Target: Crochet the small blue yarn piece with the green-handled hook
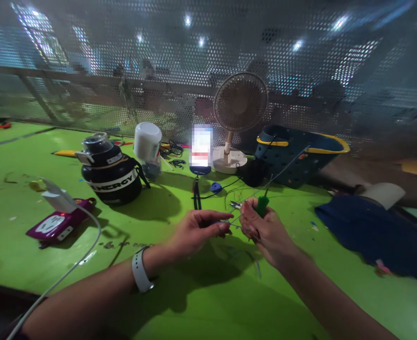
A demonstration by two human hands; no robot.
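My left hand (208,226) is closed in a pinch on a thin light-blue yarn (234,225) near the middle of the table. Close beside it on the right, my right hand (263,226) is wrapped round a green-handled tool (262,206). The tool's thin metal shaft points upward, and its tip is too small to make out. A strand of the yarn runs from the dark blue basket (293,156) down towards my hands. Just behind my fingers lies a small pair of snips (235,204), partly hidden by my right hand.
Behind my hands stand a lit phone (201,146), a fan (240,101), a black yarn ball (254,172) and a small blue knitted piece (216,187). At left are a black flask (111,177), a white jar (147,141) and a purple power strip (58,224). Dark cloth (367,231) lies right.
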